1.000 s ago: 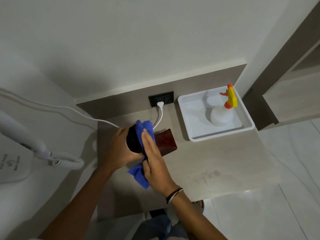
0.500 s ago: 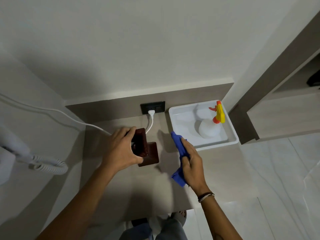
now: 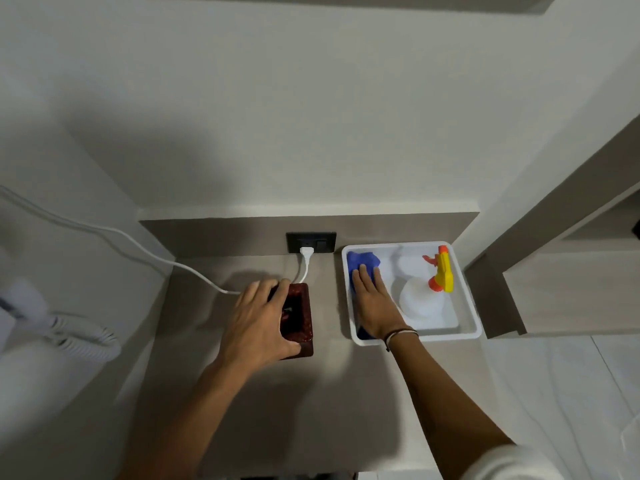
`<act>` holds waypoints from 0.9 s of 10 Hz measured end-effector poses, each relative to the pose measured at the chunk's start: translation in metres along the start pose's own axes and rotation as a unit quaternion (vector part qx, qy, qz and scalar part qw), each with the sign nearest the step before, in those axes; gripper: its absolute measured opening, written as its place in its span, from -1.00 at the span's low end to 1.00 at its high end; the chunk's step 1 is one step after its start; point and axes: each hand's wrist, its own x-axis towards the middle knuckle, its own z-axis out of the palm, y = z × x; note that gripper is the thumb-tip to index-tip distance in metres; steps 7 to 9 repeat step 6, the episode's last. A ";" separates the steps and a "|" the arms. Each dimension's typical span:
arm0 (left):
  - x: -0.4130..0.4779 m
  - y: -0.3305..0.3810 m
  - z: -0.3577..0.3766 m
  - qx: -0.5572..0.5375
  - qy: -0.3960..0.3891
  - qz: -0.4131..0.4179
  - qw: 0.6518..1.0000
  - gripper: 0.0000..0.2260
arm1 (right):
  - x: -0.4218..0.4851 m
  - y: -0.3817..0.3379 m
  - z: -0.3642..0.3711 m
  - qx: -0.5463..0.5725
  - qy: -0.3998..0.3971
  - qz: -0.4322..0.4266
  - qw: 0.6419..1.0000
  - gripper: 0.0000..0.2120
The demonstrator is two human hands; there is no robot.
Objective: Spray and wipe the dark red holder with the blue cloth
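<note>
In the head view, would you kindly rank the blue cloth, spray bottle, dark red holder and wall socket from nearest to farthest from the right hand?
1. blue cloth: under the right hand, in the white tray.
2. spray bottle: just to its right.
3. dark red holder: to the left, on the counter.
4. wall socket: far left, on the wall.

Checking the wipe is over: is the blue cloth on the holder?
No, the blue cloth lies in the white tray under the right hand.

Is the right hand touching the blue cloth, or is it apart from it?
Touching. In the head view the right hand lies flat on the blue cloth inside the white tray, fingers pressed on the fabric with no gap.
</note>
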 end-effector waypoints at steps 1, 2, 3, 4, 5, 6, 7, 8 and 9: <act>-0.004 -0.001 0.003 -0.022 0.002 0.005 1.000 0.00 | 0.000 0.003 0.015 -0.063 -0.064 0.021 0.996 -0.35; -0.007 -0.001 0.006 -0.034 -0.005 0.019 0.999 -0.01 | -0.001 0.001 0.021 -0.072 -0.067 0.025 0.995 -0.34; -0.010 -0.001 0.007 -0.020 0.010 0.036 0.999 -0.03 | -0.003 0.002 0.019 -0.062 -0.062 0.025 0.996 -0.34; -0.012 -0.001 0.009 -0.020 0.022 0.043 0.999 -0.04 | -0.010 0.001 0.017 0.008 -0.016 0.031 0.999 -0.36; -0.011 0.000 0.007 -0.008 0.026 0.046 0.999 0.06 | -0.024 -0.013 0.004 0.109 0.065 0.045 0.991 -0.37; -0.013 -0.002 0.006 -0.023 0.024 0.062 0.998 0.23 | -0.038 -0.033 -0.004 0.122 0.130 0.020 0.984 -0.28; -0.013 -0.002 0.006 -0.023 0.024 0.062 0.998 0.23 | -0.038 -0.033 -0.004 0.122 0.130 0.020 0.984 -0.28; -0.013 -0.002 0.006 -0.023 0.024 0.062 0.998 0.23 | -0.038 -0.033 -0.004 0.122 0.130 0.020 0.984 -0.28; -0.013 -0.002 0.006 -0.023 0.024 0.062 0.998 0.23 | -0.038 -0.033 -0.004 0.122 0.130 0.020 0.984 -0.28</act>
